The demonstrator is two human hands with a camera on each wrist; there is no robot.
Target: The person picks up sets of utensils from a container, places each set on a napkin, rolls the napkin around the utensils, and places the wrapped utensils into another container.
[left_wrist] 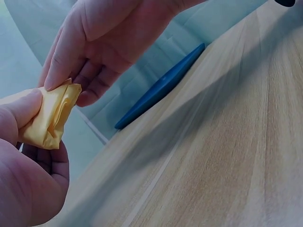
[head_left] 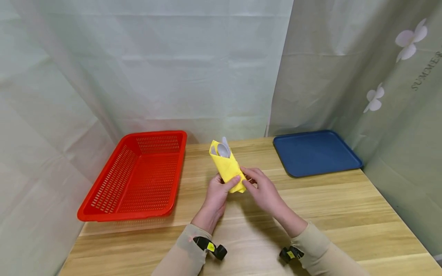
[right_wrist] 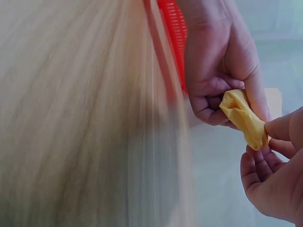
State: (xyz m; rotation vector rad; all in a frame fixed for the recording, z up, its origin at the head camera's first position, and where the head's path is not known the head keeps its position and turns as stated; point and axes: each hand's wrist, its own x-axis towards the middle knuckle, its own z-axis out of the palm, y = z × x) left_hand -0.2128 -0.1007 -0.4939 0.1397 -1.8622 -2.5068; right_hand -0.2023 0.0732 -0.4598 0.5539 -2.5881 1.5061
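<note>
A yellow napkin (head_left: 227,167) is wrapped around light grey cutlery above the table. A spoon (head_left: 222,150), a fork (head_left: 213,150) and what looks like a knife (head_left: 225,142) stick out of its upper end. My left hand (head_left: 216,192) grips the lower part, thumb across the front. From the right side, my right hand (head_left: 264,190) pinches the napkin's edge near the bottom between thumb and fingers. Both wrist views show the folded bottom end of the napkin (left_wrist: 52,116), creased and layered; the cutlery is hidden there.
A red perforated plastic basket (head_left: 178,180) stands on the left of the wooden table (head_left: 248,237). Towards the back right lies a flat blue tray (head_left: 315,153). Pale curtains (head_left: 165,69) hang behind and at both sides.
</note>
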